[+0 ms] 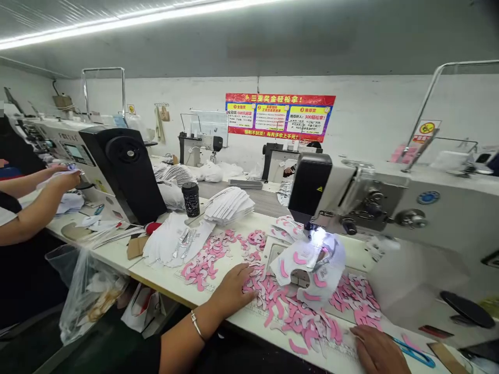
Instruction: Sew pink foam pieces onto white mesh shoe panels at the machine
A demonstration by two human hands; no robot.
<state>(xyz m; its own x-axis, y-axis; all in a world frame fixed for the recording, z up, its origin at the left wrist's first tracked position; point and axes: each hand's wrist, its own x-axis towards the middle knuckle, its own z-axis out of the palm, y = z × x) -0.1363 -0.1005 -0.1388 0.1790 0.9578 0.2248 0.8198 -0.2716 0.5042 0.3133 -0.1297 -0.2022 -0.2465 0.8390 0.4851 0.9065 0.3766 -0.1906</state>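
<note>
My left hand (233, 286) rests at the left edge of a heap of small curved pink foam pieces (273, 296), thumb and fingers apart, with no piece visibly held. On the table's front edge lies my right hand (380, 350), fingers stretched out, near more pink pieces (360, 298) and blue-handled thread snips (415, 353). Between and beyond my hands, a white cut-out fabric piece (288, 262) with several pink curves on it sits under the lit needle area of a sewing machine (351, 195). Neither hand touches it.
Stacks of white fabric pieces (230, 204) and a black tumbler (191, 199) stand at the back left. Another machine (125, 166) is beside them, where a co-worker's hands (66, 179) hold white fabric. A plastic bag (83, 296) hangs below the table's edge.
</note>
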